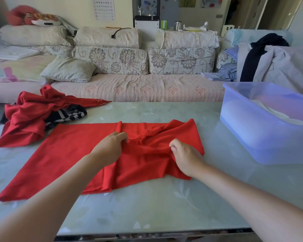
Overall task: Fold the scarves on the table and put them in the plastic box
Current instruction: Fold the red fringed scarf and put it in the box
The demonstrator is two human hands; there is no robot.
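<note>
My left hand [112, 145] has its fingers curled into the red scarf [68, 154], pinching a ridge of cloth near its middle. My right hand [184, 154] is likewise bunched on a fold just to the right. Both grips sit on the doubled-over right part, where the fabric is rucked. The left part lies flat, running toward the near-left corner of the table [147, 206]. Judgement on handling: thin, light, wholly limp cloth, which will sag and crease wherever unsupported, and on this glossy top it looks likely to slide rather than stay put. It is best taken at edges or corners, two points held apart, not mid-panel. Further out, at the far left, a second red scarf [24, 119] lies heaped over a black-and-white checked one [66, 116], both unfolded. The plastic box [252, 137] stands at the right, apart from the spread scarf, with pale cloth [278, 114] already inside.
</note>
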